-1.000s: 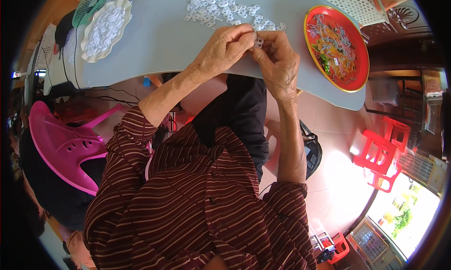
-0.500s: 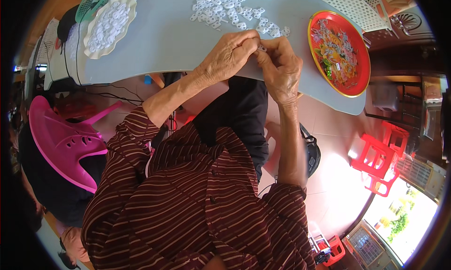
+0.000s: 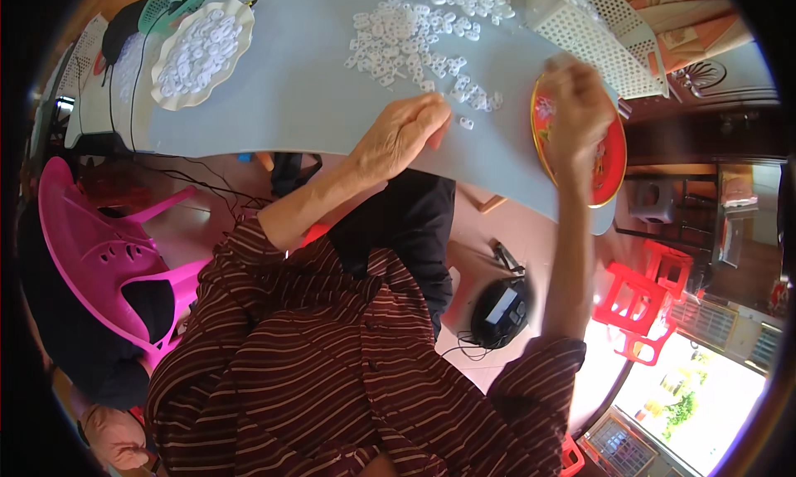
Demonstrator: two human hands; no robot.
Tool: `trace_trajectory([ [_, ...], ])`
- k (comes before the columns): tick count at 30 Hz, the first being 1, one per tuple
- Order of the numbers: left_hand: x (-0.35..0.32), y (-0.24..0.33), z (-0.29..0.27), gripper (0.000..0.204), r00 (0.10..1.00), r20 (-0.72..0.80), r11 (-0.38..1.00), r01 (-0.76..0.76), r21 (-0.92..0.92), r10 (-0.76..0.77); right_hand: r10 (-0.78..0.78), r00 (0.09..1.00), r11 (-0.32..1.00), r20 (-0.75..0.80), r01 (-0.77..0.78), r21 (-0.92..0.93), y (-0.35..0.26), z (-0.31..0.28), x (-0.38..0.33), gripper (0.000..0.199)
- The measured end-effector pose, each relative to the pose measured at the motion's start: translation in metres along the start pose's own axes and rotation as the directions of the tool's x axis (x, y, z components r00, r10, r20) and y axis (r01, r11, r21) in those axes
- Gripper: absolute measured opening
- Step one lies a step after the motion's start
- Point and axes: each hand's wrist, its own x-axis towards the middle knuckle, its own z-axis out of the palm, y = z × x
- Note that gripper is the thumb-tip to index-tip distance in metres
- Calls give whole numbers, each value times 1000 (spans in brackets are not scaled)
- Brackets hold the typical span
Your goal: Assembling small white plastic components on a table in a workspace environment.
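Our left hand [image 3: 405, 135] has its fingers curled narrow before the loose pile of small white two-holed plastic pieces [image 3: 398, 31] on the grey surface [image 3: 290, 83]; a lone white piece [image 3: 466, 123] lies between our hands. Our right hand [image 3: 576, 108], blurred, is over the round red gold-rimmed tray [image 3: 611, 155]. We cannot tell what either holds. We'd best work low, fingertips first, clear of the rim.

Likely a home, pink chair [image 3: 83, 236], red stools [image 3: 632, 279], carved furniture [image 3: 701, 119]
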Motion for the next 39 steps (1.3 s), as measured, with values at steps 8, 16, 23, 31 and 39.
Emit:
trace_trajectory([
  [8, -4, 6, 13, 32, 1000, -29, 993, -2, -115, -1, -310, 950, 621, 32, 227, -750, 63, -96, 153, 12],
  [16, -8, 4, 7, 32, 998, -57, 993, 11, -117, -18, -75, 809, 942, 583, 250, -225, 6, 60, 43, 14],
  [23, -6, 10, 11, 30, 998, -49, 990, 31, -136, -38, -234, 670, 870, 704, 468, -157, 18, 109, 31, 17],
  [31, -4, 3, 12, 27, 997, -82, 987, -21, -160, 7, -68, 716, 890, 695, 358, -281, 17, 71, 27, 17],
  [39, 1, -3, 9, 30, 996, -94, 986, -25, -167, 10, -23, 857, 920, 515, 220, -324, 17, 40, 34, 15],
])
